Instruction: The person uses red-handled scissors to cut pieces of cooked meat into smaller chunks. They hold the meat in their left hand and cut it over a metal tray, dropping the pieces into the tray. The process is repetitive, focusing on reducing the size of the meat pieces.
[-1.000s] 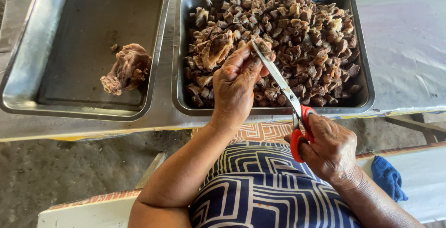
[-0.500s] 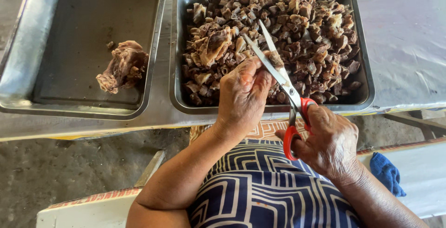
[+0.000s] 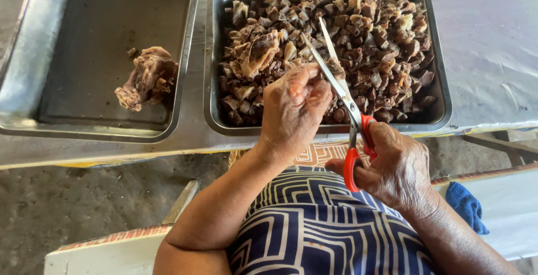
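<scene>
Since half a second ago the scissors [image 3: 341, 87] have opened wider, their two blades now spread in a narrow V over the meat, and the left hand [image 3: 294, 109] has drawn a little nearer to the body.

Largest in view is the tabletop [image 3: 493, 45], covered in pale sheeting, stretching across the far side. On it, to the left, sits a big steel tray [image 3: 25, 67], mostly bare, with one ragged lump of cooked meat [image 3: 147, 77] lying near its right wall. Just beside it to the right stands a deeper steel pan [image 3: 440, 93], heaped with small brown chopped pieces [image 3: 381, 34]; one larger uncut slab [image 3: 259, 53] rests on the heap toward its left side.

Near the body, the person wears a navy top with white line pattern [image 3: 314, 224]. At far right a blue cloth [image 3: 466, 206] lies on a pale bench [image 3: 504, 219].

The left hand hovers over the near edge of the pan, fingers curled, its grip pinching a small scrap of meat [image 3: 336, 68] right where the blades meet. The right hand [image 3: 398, 168] is below the pan's near rim, its grip clasped through the red handles [image 3: 356, 154] of the scissors, whose blades point away toward the far side of the pan.
</scene>
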